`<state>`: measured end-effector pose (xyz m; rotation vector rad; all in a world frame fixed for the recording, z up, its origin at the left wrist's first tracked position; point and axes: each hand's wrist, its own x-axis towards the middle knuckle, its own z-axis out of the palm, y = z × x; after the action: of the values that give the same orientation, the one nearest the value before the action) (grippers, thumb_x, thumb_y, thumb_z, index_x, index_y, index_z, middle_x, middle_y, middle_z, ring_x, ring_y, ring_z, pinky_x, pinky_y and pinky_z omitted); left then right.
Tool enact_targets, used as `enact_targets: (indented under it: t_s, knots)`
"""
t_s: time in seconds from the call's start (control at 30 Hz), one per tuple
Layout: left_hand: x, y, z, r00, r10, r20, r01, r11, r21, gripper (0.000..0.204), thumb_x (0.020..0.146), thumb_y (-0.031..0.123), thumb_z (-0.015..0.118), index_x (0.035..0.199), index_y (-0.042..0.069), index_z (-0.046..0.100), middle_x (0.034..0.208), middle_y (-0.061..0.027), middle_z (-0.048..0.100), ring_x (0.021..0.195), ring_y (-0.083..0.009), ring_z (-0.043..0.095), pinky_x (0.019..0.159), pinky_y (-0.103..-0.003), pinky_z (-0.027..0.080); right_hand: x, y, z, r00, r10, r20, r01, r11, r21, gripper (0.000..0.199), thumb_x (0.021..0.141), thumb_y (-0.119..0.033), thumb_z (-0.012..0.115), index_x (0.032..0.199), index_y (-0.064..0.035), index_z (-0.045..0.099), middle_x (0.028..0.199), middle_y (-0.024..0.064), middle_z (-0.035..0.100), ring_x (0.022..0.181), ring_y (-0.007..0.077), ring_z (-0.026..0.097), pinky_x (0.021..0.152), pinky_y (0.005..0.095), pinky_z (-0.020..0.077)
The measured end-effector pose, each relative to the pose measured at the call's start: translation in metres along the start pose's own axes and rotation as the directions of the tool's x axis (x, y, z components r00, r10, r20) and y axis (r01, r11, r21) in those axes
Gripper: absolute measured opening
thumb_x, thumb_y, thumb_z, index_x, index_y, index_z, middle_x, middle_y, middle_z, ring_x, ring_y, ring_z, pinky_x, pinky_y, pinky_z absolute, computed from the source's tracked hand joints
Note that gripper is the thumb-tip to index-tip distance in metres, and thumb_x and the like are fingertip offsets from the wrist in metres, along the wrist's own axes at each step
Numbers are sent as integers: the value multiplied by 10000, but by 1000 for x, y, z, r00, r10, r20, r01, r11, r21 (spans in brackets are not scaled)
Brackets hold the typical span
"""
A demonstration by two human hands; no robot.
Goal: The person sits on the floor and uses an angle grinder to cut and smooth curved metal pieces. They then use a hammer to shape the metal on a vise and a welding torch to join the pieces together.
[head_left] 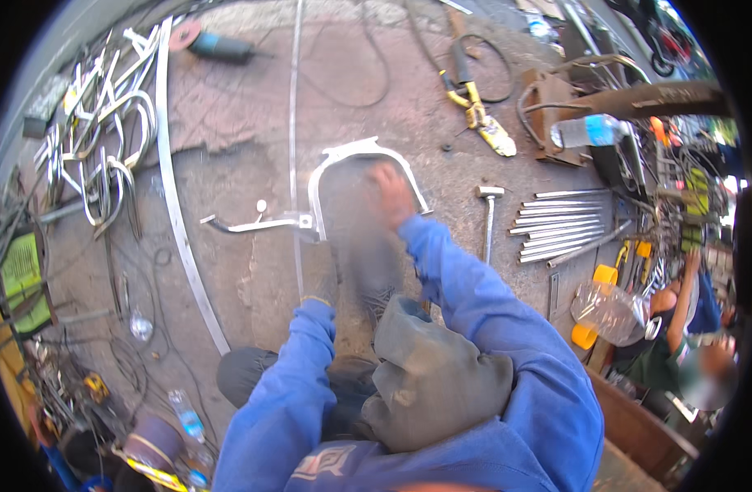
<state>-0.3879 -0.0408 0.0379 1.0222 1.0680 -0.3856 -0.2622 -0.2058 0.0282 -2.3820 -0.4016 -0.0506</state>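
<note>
A bent, arch-shaped metal frame (355, 152) lies on the concrete ground, with a thin rod-like arm (249, 224) sticking out to its left. My right hand (392, 194), blurred, is closed on the frame's right leg. My left hand (320, 279) is below the frame's left end, in a grey glove or blurred; its grip is unclear. Both arms wear blue sleeves. A grey cloth or glove (437, 373) lies over my knee.
A hammer (489, 215) and a row of metal rods (563, 223) lie to the right. A long flat metal strip (174, 197), bent metal pieces (105, 143) and an angle grinder (220, 47) are at left. Plastic bottles (590, 129) and another person (687, 324) are at right.
</note>
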Motion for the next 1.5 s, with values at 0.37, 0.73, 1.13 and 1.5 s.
enact_targets:
  t_s: [0.37, 0.73, 1.13, 1.5]
  knots:
    - [-81, 106, 6, 869, 343, 356, -319, 939, -127, 229, 888, 307, 579, 800, 97, 548, 594, 26, 456, 465, -101, 401, 448, -270, 337, -199, -33, -171, 893, 422, -156, -429, 903, -10, 232, 835, -181, 706, 1029, -65, 652, 944, 85, 623, 811, 208, 649, 728, 330, 521]
    - [-68, 129, -11, 868, 421, 261, -458, 883, 100, 223, 901, 259, 538, 842, 47, 574, 649, -42, 525, 513, -185, 524, 430, -313, 429, -79, -366, -368, 706, -686, -175, 661, 551, 510, 218, 842, -105, 725, 1012, 27, 689, 834, 108, 662, 714, 123, 595, 622, 267, 477]
    - [-7, 116, -24, 938, 338, 76, -298, 900, -318, 265, 891, 286, 529, 828, 34, 584, 671, -57, 551, 526, -189, 541, 447, -322, 443, -36, -429, -420, 523, -852, -1, 787, 482, 385, 360, 882, -357, 678, 1157, -173, 539, 1016, -9, 558, 770, 97, 477, 803, 363, 329]
    - [-16, 145, -42, 913, 378, -153, -399, 906, -143, 252, 916, 351, 564, 829, 116, 583, 619, 41, 486, 481, -79, 435, 430, -249, 370, 271, -218, -288, 819, -530, -219, 565, 682, 465, 173, 924, -169, 644, 990, -14, 685, 816, 29, 669, 705, 97, 589, 642, 242, 481]
